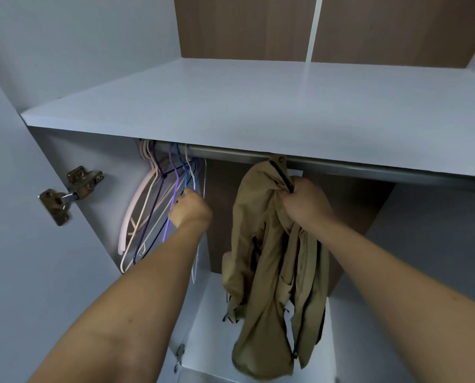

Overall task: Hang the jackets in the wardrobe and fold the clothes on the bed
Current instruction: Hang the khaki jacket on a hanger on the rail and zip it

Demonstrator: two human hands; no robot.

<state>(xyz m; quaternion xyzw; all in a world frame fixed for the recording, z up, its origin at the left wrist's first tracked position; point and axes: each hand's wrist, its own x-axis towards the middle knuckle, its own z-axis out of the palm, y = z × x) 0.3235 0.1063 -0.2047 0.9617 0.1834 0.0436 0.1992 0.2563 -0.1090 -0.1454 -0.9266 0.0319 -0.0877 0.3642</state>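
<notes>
- I am looking into an open wardrobe (73,150) with pale grey-white walls and a brown back panel; a broad white shelf (258,106) runs across above my hands.
- Just under the shelf's front edge a metal rail (341,164) crosses from left to right.
- At the left end of the rail a bunch of thin hangers (159,194) is crowded together: pale pink, cream, dark purple, violet, blue and white ones, their lower parts fanned out against the left wall.
- My left hand (190,208) is up among the hangers, fingers curled in around the blue and white wires near their necks; which one I actually hold I cannot tell, because the back of my hand hides the fingertips.
- My right hand (305,203) is raised just below the rail, well apart from the left, fingers clenched tight on a bunched fold near the top of the khaki jacket (266,272).
- The jacket hangs from my grip in a long crumpled drop inside the wardrobe, to the right of the hangers; a snap tab at its top sits up against the rail, and a dark zipper edge runs down to my fist.
- On the left, the open door (15,244) carries a brass-coloured hinge (70,192) fixed to the wardrobe wall.
- A second small metal fitting (179,355) shows low down between my forearms.
</notes>
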